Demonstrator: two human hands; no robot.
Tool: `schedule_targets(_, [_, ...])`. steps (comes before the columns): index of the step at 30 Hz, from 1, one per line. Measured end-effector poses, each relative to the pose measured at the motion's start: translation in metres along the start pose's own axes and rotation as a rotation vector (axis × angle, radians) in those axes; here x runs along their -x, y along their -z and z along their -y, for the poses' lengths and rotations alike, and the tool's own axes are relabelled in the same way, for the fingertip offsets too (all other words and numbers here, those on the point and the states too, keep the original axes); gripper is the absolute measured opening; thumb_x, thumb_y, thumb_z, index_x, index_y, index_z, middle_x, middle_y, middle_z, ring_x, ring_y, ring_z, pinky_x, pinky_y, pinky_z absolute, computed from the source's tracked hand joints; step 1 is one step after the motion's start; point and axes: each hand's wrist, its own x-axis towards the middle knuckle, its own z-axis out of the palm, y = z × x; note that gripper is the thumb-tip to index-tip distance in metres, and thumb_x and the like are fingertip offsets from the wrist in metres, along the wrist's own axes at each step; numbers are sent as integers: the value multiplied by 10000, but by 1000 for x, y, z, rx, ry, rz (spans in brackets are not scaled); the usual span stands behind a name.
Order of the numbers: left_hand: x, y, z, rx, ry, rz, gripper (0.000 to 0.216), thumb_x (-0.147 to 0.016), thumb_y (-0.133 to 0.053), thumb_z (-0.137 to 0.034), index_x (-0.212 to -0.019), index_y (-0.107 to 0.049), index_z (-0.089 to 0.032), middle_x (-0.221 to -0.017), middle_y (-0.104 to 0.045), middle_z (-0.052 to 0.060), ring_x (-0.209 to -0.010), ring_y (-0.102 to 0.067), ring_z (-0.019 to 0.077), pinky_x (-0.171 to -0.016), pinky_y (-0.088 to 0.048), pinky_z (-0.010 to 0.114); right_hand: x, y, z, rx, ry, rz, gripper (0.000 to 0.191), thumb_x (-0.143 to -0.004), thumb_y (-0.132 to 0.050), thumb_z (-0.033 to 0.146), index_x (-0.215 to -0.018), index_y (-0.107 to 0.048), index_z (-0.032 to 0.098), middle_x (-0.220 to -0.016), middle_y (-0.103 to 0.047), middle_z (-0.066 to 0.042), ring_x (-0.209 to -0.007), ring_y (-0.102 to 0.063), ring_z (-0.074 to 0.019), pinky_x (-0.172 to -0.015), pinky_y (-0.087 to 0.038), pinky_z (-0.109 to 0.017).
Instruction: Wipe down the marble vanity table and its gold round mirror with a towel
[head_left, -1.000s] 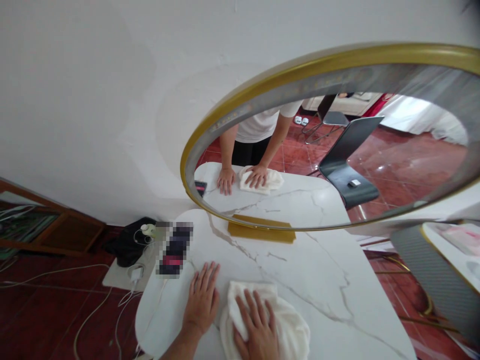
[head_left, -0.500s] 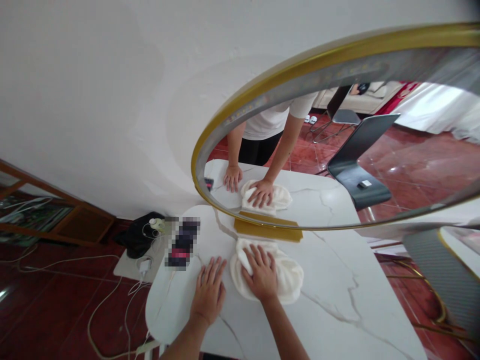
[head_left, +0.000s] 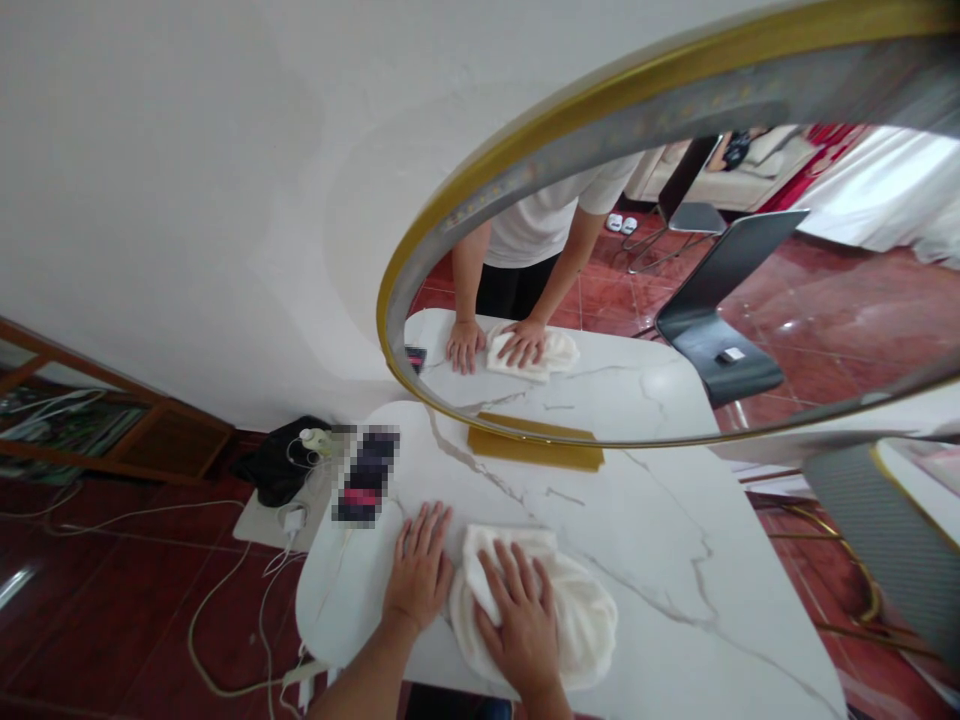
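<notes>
Flat on a folded white cloth (head_left: 585,620) lies my right hand (head_left: 517,615), its fingers stretched out and pressing the cloth against the marble-patterned white table (head_left: 660,560). To the left of the cloth, my left hand (head_left: 420,565) rests palm down on the bare tabletop, fingers extended and holding nothing. Behind both hands, the gold base (head_left: 536,450) of a round gold-framed mirror (head_left: 435,225) stands on the table. Both hands and the cloth also appear reflected in the mirror.
A pixelated dark object (head_left: 367,478) lies at the table's left edge. Beside the table are a black bag (head_left: 281,465), a white charger (head_left: 294,520) and loose cables on the red floor. A grey ribbed piece of furniture (head_left: 885,540) stands at the right.
My right hand has slid the cloth toward me, away from the mirror base, baring the table there. My left hand has stayed in about the same place.
</notes>
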Motion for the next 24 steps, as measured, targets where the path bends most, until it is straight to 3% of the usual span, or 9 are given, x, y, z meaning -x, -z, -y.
schedule_targets(5, [-1, 1, -1, 32, 16, -19, 640, -817, -386, -148, -1431, -222, -222, -1469, -312, 25, -1363, -236, 219, -1102, -194, 424, 2, 1, -4, 3, -5, -5, 604, -856, -439, 428, -1417, -223, 369, -1458, -305, 40, -1331, -270, -266, -1059, -175, -461])
schedule_targets(18, [-3, 8, -3, 41, 29, -1, 641, -827, -388, -150, -1434, -204, -245, -1474, -300, 16, -1361, -244, 211, -1105, -216, 425, -76, 12, -79, 47, -158, -46, 472, -887, -412, 403, -1352, -394, 321, -1410, -399, 1, -1299, -298, -238, -1047, -190, -426])
schedule_targets(24, [-3, 8, -3, 50, 26, 5, 640, -827, -382, -145, -1434, -203, -238, -1473, -304, 16, -1363, -240, 206, -1106, -214, 423, -62, 13, -71, 46, -144, -36, 477, -880, -418, 397, -1350, -396, 324, -1413, -395, 5, -1301, -297, -243, -1045, -196, -433])
